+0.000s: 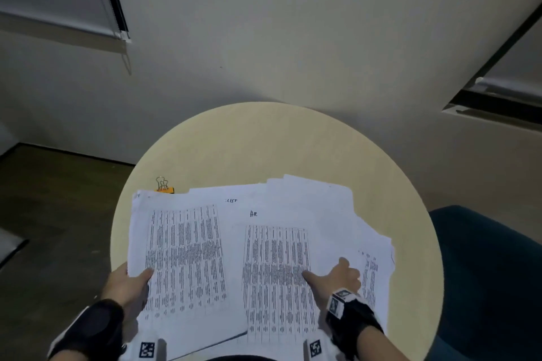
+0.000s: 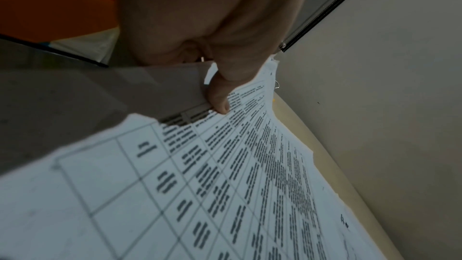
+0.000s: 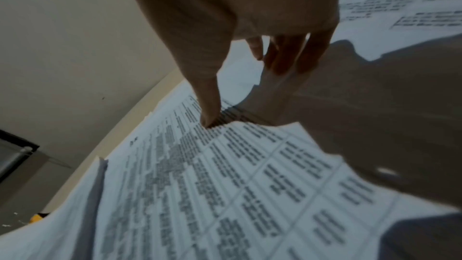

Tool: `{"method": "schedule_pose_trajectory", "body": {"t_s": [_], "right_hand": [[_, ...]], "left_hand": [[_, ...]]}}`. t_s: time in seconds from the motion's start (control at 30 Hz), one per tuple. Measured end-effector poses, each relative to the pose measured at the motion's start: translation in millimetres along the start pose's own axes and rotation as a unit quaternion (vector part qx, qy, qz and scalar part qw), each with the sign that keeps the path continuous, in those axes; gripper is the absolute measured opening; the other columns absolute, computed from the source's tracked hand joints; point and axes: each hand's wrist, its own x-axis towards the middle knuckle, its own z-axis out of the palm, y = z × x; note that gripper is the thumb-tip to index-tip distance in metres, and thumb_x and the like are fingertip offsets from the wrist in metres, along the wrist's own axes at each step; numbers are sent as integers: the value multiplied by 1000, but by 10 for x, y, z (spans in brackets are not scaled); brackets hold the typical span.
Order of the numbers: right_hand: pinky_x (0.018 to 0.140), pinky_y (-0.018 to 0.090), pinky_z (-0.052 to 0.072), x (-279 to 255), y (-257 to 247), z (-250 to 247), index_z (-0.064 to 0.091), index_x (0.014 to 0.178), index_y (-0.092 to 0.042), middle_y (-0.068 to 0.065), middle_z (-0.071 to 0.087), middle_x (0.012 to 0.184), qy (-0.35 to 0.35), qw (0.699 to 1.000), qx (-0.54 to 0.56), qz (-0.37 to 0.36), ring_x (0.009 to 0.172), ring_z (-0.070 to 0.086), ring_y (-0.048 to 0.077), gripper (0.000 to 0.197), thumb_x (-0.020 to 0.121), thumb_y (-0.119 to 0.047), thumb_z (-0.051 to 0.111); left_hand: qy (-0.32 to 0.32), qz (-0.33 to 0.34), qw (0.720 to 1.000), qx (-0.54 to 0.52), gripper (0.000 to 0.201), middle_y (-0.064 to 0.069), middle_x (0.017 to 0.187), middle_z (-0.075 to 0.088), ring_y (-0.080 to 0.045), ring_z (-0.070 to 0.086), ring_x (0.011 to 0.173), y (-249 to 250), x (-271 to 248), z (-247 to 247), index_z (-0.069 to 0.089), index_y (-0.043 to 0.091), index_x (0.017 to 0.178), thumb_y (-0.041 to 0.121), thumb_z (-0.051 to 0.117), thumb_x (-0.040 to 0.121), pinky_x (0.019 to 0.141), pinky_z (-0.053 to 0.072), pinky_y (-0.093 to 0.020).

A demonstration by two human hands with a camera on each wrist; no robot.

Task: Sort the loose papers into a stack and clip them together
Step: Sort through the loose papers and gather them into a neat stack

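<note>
Several printed sheets lie fanned over the near half of a round beige table point(image 1: 264, 141). My left hand point(image 1: 132, 281) grips the left sheet point(image 1: 184, 252) at its left edge. Its thumb point(image 2: 220, 102) lies on top and the fingers are hidden beneath. My right hand point(image 1: 340, 275) holds the right sheet point(image 1: 275, 267) near its right edge. The thumb point(image 3: 207, 114) presses on the print, and the curled fingers point(image 3: 282, 56) reach down onto the papers beyond. An orange binder clip point(image 1: 164, 187) stands at the left sheet's far corner, partly hidden behind it.
More sheets point(image 1: 372, 269) stick out to the right under my right hand. A teal chair point(image 1: 484, 272) stands by the table's right side. The table's far half is bare wood against a pale wall, with dark floor point(image 1: 58, 214) to the left.
</note>
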Motion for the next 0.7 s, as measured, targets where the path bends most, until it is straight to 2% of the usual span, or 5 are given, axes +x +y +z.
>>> {"method": "schedule_pose_trajectory", "body": {"t_s": [0.23, 0.37, 0.53, 0.63, 0.7], "right_hand": [[71, 28, 48, -27, -206, 117, 31, 142, -7, 9, 55, 121, -160, 977, 89, -108, 92, 58, 23, 80, 77, -19, 77], [78, 38, 55, 65, -131, -78, 65, 85, -13, 8, 70, 89, -70, 983, 105, -135, 84, 66, 28, 19, 78, -27, 76], [49, 26, 38, 283, 0, -774, 53, 55, -16, -7, 53, 39, -15, 967, 222, -122, 43, 51, 13, 36, 84, -27, 72], [70, 37, 50, 384, 91, -1145, 63, 66, -16, -1, 67, 59, -80, 931, 329, -135, 56, 64, 12, 35, 66, -45, 83], [85, 42, 51, 361, 100, -1276, 65, 87, -7, 2, 69, 77, -134, 865, 463, -135, 73, 66, 17, 17, 84, -23, 71]], "left_hand": [[25, 33, 998, 45, 22, -17, 99, 68, -36, 64, 92, 390, -434, 67, 63, 1, 108, 9, 65, 88, 84, 50, -42], [21, 38, 998, 40, 17, -16, 81, 65, -29, 57, 68, 393, -465, 63, 61, -5, 102, 5, 62, 89, 58, 48, -29], [-9, 37, 999, 18, 21, -16, 94, 63, -30, 58, 81, 494, -447, 91, 60, -6, 110, 1, 60, 90, 75, 45, -35], [-38, 75, 996, 3, 15, -13, 93, 63, -27, 59, 75, 630, -525, 246, 58, 2, 107, 1, 56, 93, 70, 45, -33], [-61, 96, 993, 5, 12, -11, 87, 63, -26, 59, 72, 697, -536, 363, 56, 4, 106, 2, 55, 94, 62, 44, -29]]}}
